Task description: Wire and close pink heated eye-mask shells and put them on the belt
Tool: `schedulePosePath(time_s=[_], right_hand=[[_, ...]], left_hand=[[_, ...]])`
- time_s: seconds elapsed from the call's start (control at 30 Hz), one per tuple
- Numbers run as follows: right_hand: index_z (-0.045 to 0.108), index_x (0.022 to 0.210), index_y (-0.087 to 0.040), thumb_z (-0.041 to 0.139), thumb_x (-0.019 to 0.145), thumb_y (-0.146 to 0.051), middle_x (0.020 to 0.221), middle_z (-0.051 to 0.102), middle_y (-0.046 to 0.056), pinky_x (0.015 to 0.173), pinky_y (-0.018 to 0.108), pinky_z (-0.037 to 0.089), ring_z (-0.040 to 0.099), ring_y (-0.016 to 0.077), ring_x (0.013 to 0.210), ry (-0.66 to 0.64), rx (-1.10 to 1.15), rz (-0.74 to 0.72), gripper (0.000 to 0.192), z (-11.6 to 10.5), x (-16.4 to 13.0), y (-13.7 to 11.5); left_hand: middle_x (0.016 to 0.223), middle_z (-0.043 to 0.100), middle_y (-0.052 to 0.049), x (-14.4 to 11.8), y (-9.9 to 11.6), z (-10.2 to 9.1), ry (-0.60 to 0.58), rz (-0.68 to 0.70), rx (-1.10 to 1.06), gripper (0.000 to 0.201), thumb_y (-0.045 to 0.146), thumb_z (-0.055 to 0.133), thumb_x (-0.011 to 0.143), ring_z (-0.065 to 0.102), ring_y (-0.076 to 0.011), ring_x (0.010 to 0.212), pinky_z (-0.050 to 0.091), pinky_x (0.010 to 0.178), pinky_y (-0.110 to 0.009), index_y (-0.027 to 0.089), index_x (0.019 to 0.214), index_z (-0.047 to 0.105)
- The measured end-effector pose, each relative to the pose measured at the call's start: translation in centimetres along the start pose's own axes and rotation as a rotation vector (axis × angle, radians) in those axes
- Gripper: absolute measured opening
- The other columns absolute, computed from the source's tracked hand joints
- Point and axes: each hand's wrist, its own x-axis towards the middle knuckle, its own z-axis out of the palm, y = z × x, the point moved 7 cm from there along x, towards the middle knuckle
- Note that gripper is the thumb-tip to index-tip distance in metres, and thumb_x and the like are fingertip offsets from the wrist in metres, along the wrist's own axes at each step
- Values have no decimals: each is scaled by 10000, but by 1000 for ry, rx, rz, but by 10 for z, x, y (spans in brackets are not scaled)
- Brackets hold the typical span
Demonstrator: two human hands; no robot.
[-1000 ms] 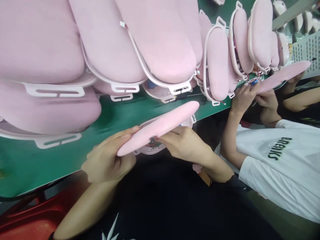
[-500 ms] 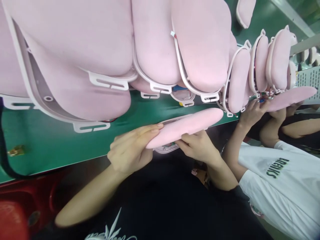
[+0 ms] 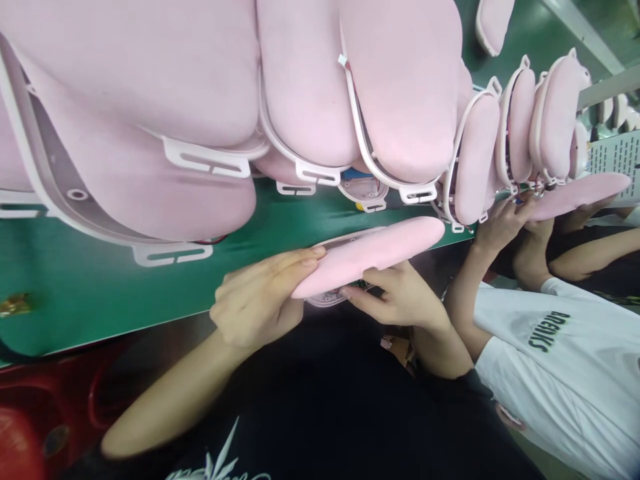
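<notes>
Closest in, pinching the pink cover [image 3: 375, 255] by its left end with the left hand [image 3: 257, 297]; touching its near edge with bent fingers of the right hand [image 3: 403, 293], cannot tell whether gripping. Lying between both hands, long axis near-left to far-right, over an open shell [image 3: 325, 301]. Inside: green circuitry [image 3: 364, 285], nearer the right hand. Farther, on the green table [image 3: 115, 293]: another shell [image 3: 369, 189], containing a blue part [image 3: 356, 173].
</notes>
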Motion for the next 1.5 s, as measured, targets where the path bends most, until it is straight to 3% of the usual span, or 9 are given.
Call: schedulePosePath(time_s=[0.17,0.27,0.5,0.77,0.9,1.03,1.2,1.3,1.5], right_hand=[[810,1019,-184,682,1082,-262,968,835,22,869,274,620,762,149,864,10,-4,52,163,2,6,0],[798,1045,-179,649,1079,-192,996,836,28,851,264,605,752,144,860,27,-42,72,153,3,6,2],[766,1008,-167,673,1025,-171,969,825,41,781,260,605,744,152,821,102,-161,-11,94,4,0,0],[785,1085,-180,616,1043,-153,1058,791,76,767,268,590,711,158,842,-80,-227,-2,176,7,2,-4],[769,981,-176,629,978,-136,914,775,28,668,237,543,651,118,692,-20,-124,63,146,-4,6,-4],[753,953,-179,704,958,-134,818,774,-22,727,222,576,696,113,721,-59,29,71,66,-10,10,-4],[810,1022,-175,762,1005,-162,1015,829,28,860,254,633,779,141,888,-38,-34,39,53,-13,7,-1],[829,1046,-182,724,1019,-105,1117,838,47,894,249,645,799,142,945,23,-75,25,133,-11,1,0],[809,1066,-173,667,1038,-72,1111,849,36,845,198,620,784,121,909,72,-216,-52,176,1,-4,-4]], left_hand=[[1103,878,-105,0,2,1,25,29,-18,502,-111,693,819,868,-241,977,739,879,-290,137,1252,750],[1118,878,-82,0,1,1,15,19,-15,527,-98,687,830,867,-241,985,745,861,-300,169,1282,742],[1117,874,-114,0,2,1,-32,38,-19,507,-129,672,805,858,-240,1037,711,950,-276,110,1248,737],[1084,869,-155,4,5,1,-47,41,-28,482,-181,691,776,852,-237,1061,674,1015,-261,48,1197,743],[1074,867,-158,7,7,0,-102,27,-6,483,-195,686,761,850,-227,1066,654,1027,-231,32,1184,735],[1100,867,-149,6,5,1,-101,23,-7,504,-192,683,762,845,-230,1084,657,1024,-235,42,1206,728],[1105,867,-149,1,4,-1,14,41,-27,470,-169,679,793,849,-223,1060,663,1019,-241,39,1209,743],[1095,867,-154,3,5,0,-25,22,-21,493,-197,683,764,847,-222,1071,662,1016,-235,32,1197,744],[1073,865,-176,6,8,1,-54,37,-17,469,-199,696,756,850,-227,1063,662,1018,-237,13,1172,748]])
